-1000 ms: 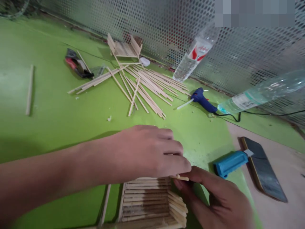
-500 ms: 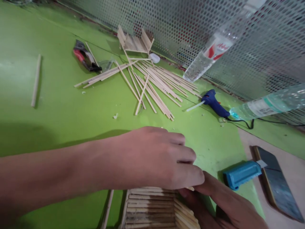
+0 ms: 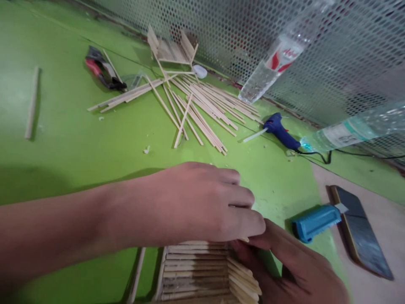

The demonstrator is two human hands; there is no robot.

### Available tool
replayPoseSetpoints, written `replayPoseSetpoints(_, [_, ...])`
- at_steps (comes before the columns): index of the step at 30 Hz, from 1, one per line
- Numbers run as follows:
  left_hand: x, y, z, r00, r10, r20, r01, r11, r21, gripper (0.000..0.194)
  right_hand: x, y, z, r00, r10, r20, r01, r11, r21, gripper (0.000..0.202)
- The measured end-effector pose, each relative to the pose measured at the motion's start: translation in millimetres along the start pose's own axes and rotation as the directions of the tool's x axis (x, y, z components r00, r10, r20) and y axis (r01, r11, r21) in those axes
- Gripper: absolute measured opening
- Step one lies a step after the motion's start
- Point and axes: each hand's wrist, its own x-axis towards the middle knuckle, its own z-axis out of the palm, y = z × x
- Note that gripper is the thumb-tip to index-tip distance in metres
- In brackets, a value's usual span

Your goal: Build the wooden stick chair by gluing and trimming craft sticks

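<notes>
A small box-like structure of thin wooden sticks (image 3: 196, 270) stands at the bottom centre, with slatted sides. My left hand (image 3: 205, 207) reaches over its far edge, fingers curled down and closed on a wooden stick (image 3: 244, 239), of which just the tip shows. At the same far right corner, my right hand (image 3: 294, 261) pinches with index finger and thumb, touching my left fingertips. Most of the stick and the exact contact under my fingers are hidden. One loose stick (image 3: 137, 274) lies left of the structure.
Behind lie a pile of sticks (image 3: 202, 109), red-black cutters (image 3: 103, 69) and a stick-built piece (image 3: 174, 50). A blue glue gun (image 3: 281, 131) and two bottles (image 3: 272, 63) stand or lean by the perforated metal panel. At right are a teal cutter (image 3: 316, 223) and a phone (image 3: 360, 232).
The whole scene has shifted slightly up and left in the view. Both hands keep the same grip at the structure's corner.
</notes>
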Motion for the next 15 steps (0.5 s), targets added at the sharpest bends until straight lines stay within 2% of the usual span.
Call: replayPoseSetpoints(15, [0.0, -0.8, 0.6, 1.0, -0.019, 0.023, 0.02, 0.999, -0.031, 0.021, 0.8, -2.5, 4.3, 0.999, 0.031, -0.034, -0.03, 0.999, 0.02, 0.011])
